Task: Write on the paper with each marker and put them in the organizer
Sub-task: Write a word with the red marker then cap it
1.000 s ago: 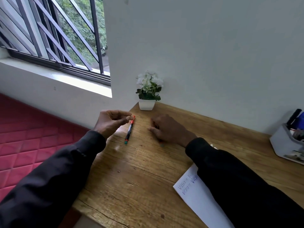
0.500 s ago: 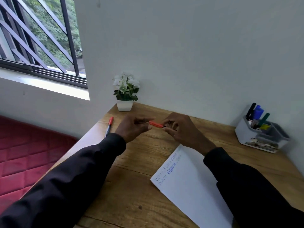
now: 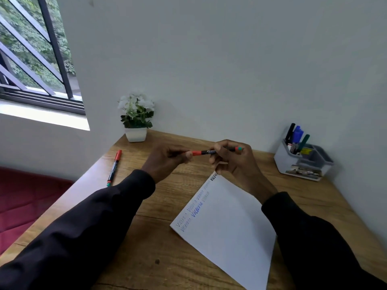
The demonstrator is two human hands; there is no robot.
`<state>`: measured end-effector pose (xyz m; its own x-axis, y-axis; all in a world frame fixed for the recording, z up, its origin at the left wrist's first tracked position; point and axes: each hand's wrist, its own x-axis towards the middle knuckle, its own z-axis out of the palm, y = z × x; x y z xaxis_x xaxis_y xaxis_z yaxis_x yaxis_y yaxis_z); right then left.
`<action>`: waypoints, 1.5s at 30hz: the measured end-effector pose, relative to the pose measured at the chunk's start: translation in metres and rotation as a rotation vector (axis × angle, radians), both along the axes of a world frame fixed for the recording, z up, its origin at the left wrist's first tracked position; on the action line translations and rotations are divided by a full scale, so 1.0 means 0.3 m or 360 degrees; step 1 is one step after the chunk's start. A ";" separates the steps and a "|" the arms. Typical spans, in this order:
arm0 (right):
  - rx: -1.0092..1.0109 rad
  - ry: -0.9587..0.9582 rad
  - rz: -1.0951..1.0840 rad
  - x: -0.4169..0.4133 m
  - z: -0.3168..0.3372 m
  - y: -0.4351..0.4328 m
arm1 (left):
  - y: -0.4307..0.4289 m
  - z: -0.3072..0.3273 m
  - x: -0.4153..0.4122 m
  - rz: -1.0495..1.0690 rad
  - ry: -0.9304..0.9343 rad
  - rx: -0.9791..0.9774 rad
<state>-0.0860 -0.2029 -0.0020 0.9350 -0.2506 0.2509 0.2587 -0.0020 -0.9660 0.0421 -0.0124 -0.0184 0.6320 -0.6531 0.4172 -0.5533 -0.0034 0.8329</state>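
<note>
Left grip pinched the marker cap, right grip its barrel; a jerked pull risked inking the paper at six o'clock.

Soft daylight from the window, dim room, wide-angle bending

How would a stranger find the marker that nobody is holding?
On the wooden desk, find the white flower pot at the far left corner. Nearer, by the left edge, lies a loose marker: red cap, dark barrel, while its lookalike is gripped by the left hand and right hand.
</note>
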 end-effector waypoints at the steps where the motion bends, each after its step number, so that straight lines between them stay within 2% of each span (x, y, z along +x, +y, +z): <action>1: 0.0033 0.0021 0.0018 0.005 -0.007 0.011 | -0.008 0.003 -0.008 -0.0042 -0.0020 -0.0002; 5: 0.0036 0.0011 -0.0007 0.019 -0.028 0.030 | -0.028 0.021 -0.026 -0.0185 -0.0101 -0.0009; 11: -0.0057 0.0173 0.0408 -0.012 -0.015 -0.016 | -0.016 0.016 0.015 -0.0264 -0.0123 0.0109; 13: -0.0053 0.0152 0.0435 -0.022 -0.023 -0.027 | -0.020 0.007 0.030 -0.0255 -0.0102 0.0135; 18: 0.0098 0.0128 0.0038 -0.088 -0.065 -0.080 | -0.031 -0.064 0.044 -0.0032 -0.0133 0.0231; 24: -0.0259 0.0235 -0.0378 -0.106 -0.169 -0.060 | -0.045 -0.135 0.055 0.0064 -0.0091 0.0411; 33: -0.0424 0.0231 -0.0309 -0.096 -0.199 -0.029 | -0.050 -0.137 0.032 -0.0047 -0.0170 0.0272; 38: -0.0549 0.0211 -0.0318 -0.087 -0.206 -0.028 | -0.077 -0.152 0.020 -0.0315 -0.0226 0.0506; 45: -0.0618 0.0236 -0.0386 -0.090 -0.210 -0.021 | -0.076 -0.145 0.006 -0.0342 -0.0288 0.0643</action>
